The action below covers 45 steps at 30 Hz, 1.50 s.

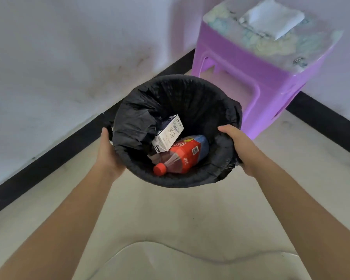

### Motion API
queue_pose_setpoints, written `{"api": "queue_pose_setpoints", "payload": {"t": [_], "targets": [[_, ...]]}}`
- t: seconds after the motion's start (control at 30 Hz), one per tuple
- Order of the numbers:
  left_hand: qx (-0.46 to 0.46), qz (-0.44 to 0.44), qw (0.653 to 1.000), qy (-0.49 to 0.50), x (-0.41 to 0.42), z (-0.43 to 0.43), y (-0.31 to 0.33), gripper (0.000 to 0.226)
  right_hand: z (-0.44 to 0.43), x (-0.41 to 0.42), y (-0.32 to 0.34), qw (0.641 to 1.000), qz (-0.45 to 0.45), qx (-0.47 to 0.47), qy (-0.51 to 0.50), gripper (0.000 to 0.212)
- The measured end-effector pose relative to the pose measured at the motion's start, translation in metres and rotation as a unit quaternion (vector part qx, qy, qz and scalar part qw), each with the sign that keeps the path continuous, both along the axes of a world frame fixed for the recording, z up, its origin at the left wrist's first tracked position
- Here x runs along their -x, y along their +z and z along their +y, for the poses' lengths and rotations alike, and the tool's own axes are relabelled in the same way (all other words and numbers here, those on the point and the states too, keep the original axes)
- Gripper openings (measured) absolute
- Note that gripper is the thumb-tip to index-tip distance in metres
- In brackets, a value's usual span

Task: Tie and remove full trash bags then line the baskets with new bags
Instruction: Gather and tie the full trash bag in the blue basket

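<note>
The left hand (109, 152) grips the left rim of the black trash bag (190, 98), which lines a basket in the corner. Inside lie a white carton (170, 134) and a red bottle (182, 158). The right hand (238, 146) clasps the right rim; a purple stool (240, 63) stands beyond.

PLACE: plain room corner, likely a home | FLOOR: pale tiled floor (170, 209) | WALLS: white walls (49, 57) with black baseboard (49, 158) meeting at 12 o'clock | FURNITURE: purple plastic stool (240, 77) at 1 o'clock, folded white bags (271, 17) on top | BIN: lined waste basket (176, 110) holding household rubbish, drink bottle (182, 156), carton (170, 134)
</note>
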<state>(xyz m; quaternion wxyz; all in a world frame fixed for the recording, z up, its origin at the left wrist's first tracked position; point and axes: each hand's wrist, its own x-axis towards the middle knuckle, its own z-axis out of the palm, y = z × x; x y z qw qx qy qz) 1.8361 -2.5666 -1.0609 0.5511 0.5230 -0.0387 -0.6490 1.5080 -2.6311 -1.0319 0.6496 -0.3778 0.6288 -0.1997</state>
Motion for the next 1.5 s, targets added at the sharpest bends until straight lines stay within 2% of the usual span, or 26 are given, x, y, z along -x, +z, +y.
{"api": "queue_pose_setpoints", "payload": {"t": [0.1,0.17,0.23,0.33,0.43,0.53,0.63,0.7,0.8,0.97,1.1,1.13,1.2,1.27,1.3,1.33,1.37,1.43,1.47,1.5], "targets": [[0.057,0.034,0.998,0.022,-0.014,-0.020,-0.005,0.080,-0.033,-0.001,-0.007,0.997,0.024,0.078,0.017,0.049],[0.070,0.018,0.997,-0.009,-0.022,-0.027,0.004,0.075,-0.048,-0.005,-0.002,0.993,0.039,0.107,0.027,0.044],[0.051,-0.043,0.997,-0.027,-0.020,-0.028,0.029,0.056,-0.051,-0.009,0.011,0.991,0.053,0.116,0.028,0.034],[0.004,-0.158,0.986,0.057,-0.018,-0.028,0.065,0.014,-0.046,-0.013,0.029,0.979,0.098,0.174,0.029,0.011],[-0.005,-0.301,0.943,0.142,-0.031,-0.038,0.091,0.012,-0.043,-0.014,0.031,0.966,0.135,0.215,0.049,0.015],[0.005,-0.360,0.927,0.107,-0.032,-0.040,0.094,0.018,-0.045,-0.010,0.024,0.962,0.141,0.232,0.035,0.011],[-0.011,-0.327,0.940,0.094,-0.018,-0.025,0.091,0.015,-0.042,-0.005,0.022,0.960,0.159,0.231,0.023,0.008],[0.012,-0.308,0.947,0.093,-0.006,-0.022,0.102,0.016,-0.039,-0.005,0.026,0.949,0.193,0.246,0.030,0.003],[0.092,-0.321,0.940,0.075,0.023,-0.027,0.137,0.020,-0.031,-0.012,0.028,0.928,0.232,0.289,0.042,0.003],[0.237,-0.273,0.932,-0.027,0.077,-0.021,0.175,0.023,-0.024,-0.018,0.021,0.916,0.265,0.299,0.043,0.008],[0.355,-0.238,0.899,-0.094,0.098,-0.014,0.203,0.022,-0.025,-0.021,0.032,0.891,0.321,0.305,0.098,0.011],[0.383,-0.235,0.888,-0.100,0.100,-0.015,0.212,0.021,-0.026,-0.021,0.036,0.880,0.339,0.308,0.126,0.017],[0.422,-0.244,0.869,-0.087,0.098,-0.019,0.226,0.021,-0.030,-0.018,0.048,0.851,0.382,0.305,0.190,0.044],[0.426,-0.259,0.865,-0.056,0.092,-0.022,0.231,0.023,-0.034,-0.015,0.065,0.818,0.428,0.312,0.227,0.066],[0.417,-0.255,0.871,-0.043,0.088,-0.022,0.231,0.023,-0.037,-0.013,0.075,0.805,0.435,0.339,0.219,0.066],[0.405,-0.247,0.880,-0.034,0.084,-0.023,0.230,0.023,-0.039,-0.012,0.086,0.804,0.416,0.382,0.187,0.059],[0.389,-0.242,0.888,-0.028,0.080,-0.024,0.227,0.024,-0.041,-0.011,0.097,0.817,0.367,0.422,0.140,0.048],[0.353,-0.256,0.900,-0.017,0.077,-0.026,0.220,0.028,-0.040,-0.014,0.122,0.858,0.192,0.474,0.048,0.029],[0.336,-0.265,0.904,-0.008,0.077,-0.027,0.218,0.029,-0.037,-0.016,0.134,0.860,0.100,0.500,0.010,0.025],[0.326,-0.263,0.908,0.005,0.078,-0.028,0.216,0.030,-0.032,-0.019,0.145,0.847,0.035,0.530,-0.020,0.023]]}}
